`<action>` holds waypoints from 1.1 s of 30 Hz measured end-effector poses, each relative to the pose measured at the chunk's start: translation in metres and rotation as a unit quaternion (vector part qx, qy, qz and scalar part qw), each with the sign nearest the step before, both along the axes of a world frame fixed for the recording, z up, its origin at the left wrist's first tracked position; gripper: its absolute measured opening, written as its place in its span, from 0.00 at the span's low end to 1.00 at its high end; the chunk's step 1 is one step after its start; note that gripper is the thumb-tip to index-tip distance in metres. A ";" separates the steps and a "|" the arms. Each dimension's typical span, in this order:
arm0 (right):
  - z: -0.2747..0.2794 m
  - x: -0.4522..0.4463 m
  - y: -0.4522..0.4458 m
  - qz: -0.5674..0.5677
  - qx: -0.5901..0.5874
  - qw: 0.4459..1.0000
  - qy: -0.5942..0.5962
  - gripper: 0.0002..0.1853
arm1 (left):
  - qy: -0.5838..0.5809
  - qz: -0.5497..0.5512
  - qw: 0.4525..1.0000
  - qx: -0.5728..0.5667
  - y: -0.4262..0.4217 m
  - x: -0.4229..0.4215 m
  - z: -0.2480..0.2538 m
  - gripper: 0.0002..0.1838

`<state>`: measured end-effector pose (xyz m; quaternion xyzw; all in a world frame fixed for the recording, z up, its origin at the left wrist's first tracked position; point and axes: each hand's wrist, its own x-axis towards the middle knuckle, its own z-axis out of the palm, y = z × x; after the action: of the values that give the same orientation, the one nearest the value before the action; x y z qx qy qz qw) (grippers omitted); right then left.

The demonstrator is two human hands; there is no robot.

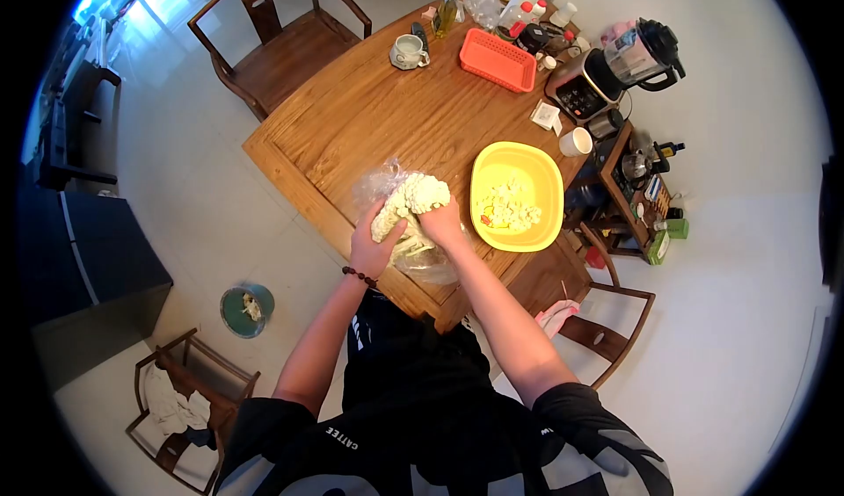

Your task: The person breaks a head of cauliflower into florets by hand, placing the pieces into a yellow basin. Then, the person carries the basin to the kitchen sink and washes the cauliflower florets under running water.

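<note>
A large pale cauliflower [424, 193] is held over a clear plastic bag [378, 184] near the front corner of the wooden table [334, 136]. My left hand [374, 246], with a beaded bracelet at the wrist, wraps round its left side. On its right side my right hand [442, 222] is closed against the cauliflower, its fingertips partly hidden among the florets. Right of my right hand stands a yellow basin [552, 197] with many small cauliflower pieces [510, 208] in it.
Farther back are a cup [409, 52] on a saucer, a red basket [498, 59], an oil bottle [447, 13] and a blender [633, 57]. A white cup [576, 142] stands beyond the basin. Chairs surround the table; a bin [247, 311] with scraps is on the floor.
</note>
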<state>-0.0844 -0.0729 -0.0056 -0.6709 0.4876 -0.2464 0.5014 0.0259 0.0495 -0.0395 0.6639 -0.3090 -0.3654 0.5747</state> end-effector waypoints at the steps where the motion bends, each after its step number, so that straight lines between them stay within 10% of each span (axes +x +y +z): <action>1: -0.003 0.000 0.000 0.001 -0.001 1.000 0.001 0.14 | 0.020 0.010 1.000 0.000 0.000 0.000 -0.005 0.31; 22: -0.062 -0.030 -0.001 -0.142 0.349 0.867 -0.326 0.13 | 0.011 -0.038 0.999 0.036 -0.018 0.005 -0.015 0.30; 27: -0.045 -0.016 -0.006 -0.097 0.141 0.982 -0.083 0.17 | -0.036 -0.007 0.999 0.016 -0.018 -0.009 -0.034 0.31; 33: -0.024 -0.032 -0.019 0.020 0.040 0.997 0.066 0.21 | 0.046 -0.168 0.985 -0.011 -0.020 0.011 -0.017 0.46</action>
<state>-0.1164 -0.0923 -0.0293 -0.6748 0.5152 -0.1718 0.4997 0.0365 0.0297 -0.0560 0.5781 -0.3937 -0.4837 0.5261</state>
